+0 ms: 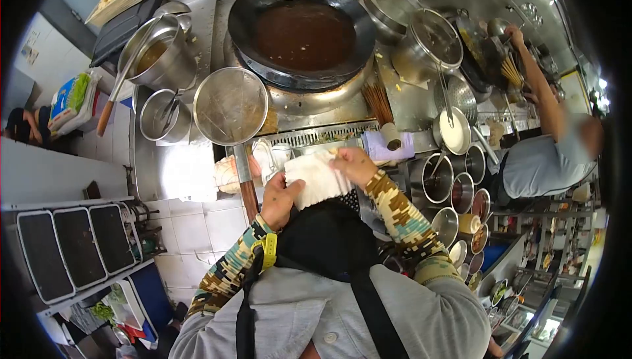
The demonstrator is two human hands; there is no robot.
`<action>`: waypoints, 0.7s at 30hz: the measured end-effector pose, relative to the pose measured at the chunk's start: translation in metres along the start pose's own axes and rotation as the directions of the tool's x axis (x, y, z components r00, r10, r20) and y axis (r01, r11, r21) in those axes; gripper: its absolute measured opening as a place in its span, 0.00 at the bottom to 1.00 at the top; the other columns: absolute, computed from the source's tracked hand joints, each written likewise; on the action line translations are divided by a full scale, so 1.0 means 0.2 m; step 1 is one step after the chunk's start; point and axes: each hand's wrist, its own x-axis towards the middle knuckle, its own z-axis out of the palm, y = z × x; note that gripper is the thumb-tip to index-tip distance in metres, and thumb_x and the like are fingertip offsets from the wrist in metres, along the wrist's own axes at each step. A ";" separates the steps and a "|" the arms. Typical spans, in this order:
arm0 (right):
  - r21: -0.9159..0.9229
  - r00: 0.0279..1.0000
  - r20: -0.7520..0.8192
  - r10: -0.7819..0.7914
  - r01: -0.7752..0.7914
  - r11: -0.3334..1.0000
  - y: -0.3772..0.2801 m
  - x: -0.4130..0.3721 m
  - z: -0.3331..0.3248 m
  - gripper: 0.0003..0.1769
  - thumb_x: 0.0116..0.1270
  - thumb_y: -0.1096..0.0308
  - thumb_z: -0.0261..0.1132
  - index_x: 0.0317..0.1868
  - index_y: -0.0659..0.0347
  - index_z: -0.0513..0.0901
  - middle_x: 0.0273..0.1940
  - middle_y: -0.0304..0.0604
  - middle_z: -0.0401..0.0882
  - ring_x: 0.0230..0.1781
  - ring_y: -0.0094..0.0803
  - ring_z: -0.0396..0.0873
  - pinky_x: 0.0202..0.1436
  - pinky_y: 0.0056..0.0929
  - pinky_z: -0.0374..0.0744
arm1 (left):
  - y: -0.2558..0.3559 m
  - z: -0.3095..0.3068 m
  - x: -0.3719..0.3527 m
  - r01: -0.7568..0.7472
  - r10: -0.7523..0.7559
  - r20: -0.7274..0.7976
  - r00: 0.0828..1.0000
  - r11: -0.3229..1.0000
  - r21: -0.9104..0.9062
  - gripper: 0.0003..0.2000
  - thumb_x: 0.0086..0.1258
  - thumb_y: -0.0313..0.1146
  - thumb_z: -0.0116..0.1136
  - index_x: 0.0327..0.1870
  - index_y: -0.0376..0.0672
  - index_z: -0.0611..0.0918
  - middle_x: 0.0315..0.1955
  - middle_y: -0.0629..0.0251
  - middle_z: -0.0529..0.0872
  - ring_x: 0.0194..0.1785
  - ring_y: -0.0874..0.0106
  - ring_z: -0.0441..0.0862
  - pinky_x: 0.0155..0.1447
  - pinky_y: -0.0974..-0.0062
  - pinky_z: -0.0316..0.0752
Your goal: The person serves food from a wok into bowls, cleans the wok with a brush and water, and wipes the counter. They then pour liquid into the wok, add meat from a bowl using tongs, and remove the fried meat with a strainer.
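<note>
A white cloth (317,178) with a ribbed look is stretched between my two hands, just above the black apron. My left hand (280,200) grips its left edge, thumb on top. The upper right corner is pinched in my right hand (355,166). Just left of my left hand lies a round mesh strainer (232,107), its wooden handle pointing toward me. Beyond the cloth stands a large black wok (303,33) of dark brown liquid. A bamboo brush (380,112) lies near my right hand, on a purple cloth (395,145).
Metal pots (158,56) stand at the left, one with a ladle across it. Several sauce containers (437,178) crowd the right side. A co-worker (550,155) in grey reaches toward another wok at the far right. Black trays (66,247) sit on a rack at lower left.
</note>
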 end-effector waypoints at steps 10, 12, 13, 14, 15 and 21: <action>0.559 0.990 0.122 -0.068 -0.012 0.829 -0.24 -0.01 -0.06 0.13 0.64 0.71 0.67 0.47 0.69 0.84 0.39 0.42 0.86 0.37 0.25 0.83 0.43 0.26 0.80 | 0.01 -0.02 0.02 -0.135 0.142 -0.038 0.989 0.978 0.158 0.09 0.67 0.25 0.60 0.45 0.33 0.76 0.40 0.63 0.83 0.41 0.77 0.80 0.45 0.79 0.76; 0.337 0.986 0.046 -0.159 0.135 0.932 -0.35 -0.03 -0.13 0.12 0.66 0.70 0.66 0.46 0.69 0.85 0.37 0.41 0.86 0.35 0.24 0.82 0.41 0.26 0.80 | -0.04 -0.07 0.02 -0.082 0.095 -0.085 0.992 0.987 0.139 0.11 0.67 0.25 0.60 0.47 0.35 0.75 0.40 0.64 0.82 0.40 0.75 0.81 0.45 0.78 0.77; 0.157 0.969 -0.006 -0.247 0.245 0.957 -0.39 -0.03 -0.17 0.11 0.67 0.66 0.66 0.43 0.66 0.85 0.32 0.39 0.85 0.32 0.21 0.80 0.38 0.26 0.79 | -0.05 -0.09 0.03 -0.065 0.082 -0.114 0.990 0.987 0.149 0.11 0.67 0.25 0.60 0.48 0.36 0.75 0.40 0.64 0.82 0.40 0.75 0.81 0.45 0.77 0.77; -0.185 0.932 -0.037 -0.359 0.347 0.919 -0.55 -0.11 -0.23 0.10 0.65 0.63 0.66 0.40 0.62 0.85 0.29 0.40 0.84 0.29 0.27 0.81 0.36 0.32 0.79 | -0.06 -0.11 0.03 -0.047 0.070 -0.141 0.988 0.986 0.160 0.12 0.68 0.25 0.60 0.49 0.37 0.74 0.40 0.65 0.82 0.40 0.74 0.81 0.46 0.76 0.78; -0.408 0.864 -0.058 -0.501 0.437 0.801 -0.56 -0.09 -0.26 0.10 0.64 0.64 0.65 0.42 0.60 0.85 0.31 0.42 0.85 0.30 0.31 0.82 0.37 0.33 0.79 | -0.04 -0.11 0.02 -0.056 0.085 -0.162 0.983 0.982 0.178 0.13 0.68 0.26 0.59 0.51 0.38 0.73 0.41 0.64 0.81 0.40 0.73 0.82 0.44 0.76 0.79; -0.816 0.682 -0.039 -0.730 0.399 0.417 -0.20 0.04 -0.08 0.14 0.57 0.68 0.62 0.44 0.53 0.85 0.40 0.40 0.84 0.39 0.42 0.82 0.44 0.37 0.80 | 0.00 -0.10 0.06 -0.183 0.240 -0.128 0.962 0.919 0.349 0.13 0.70 0.28 0.58 0.52 0.36 0.74 0.39 0.63 0.81 0.39 0.76 0.81 0.42 0.77 0.80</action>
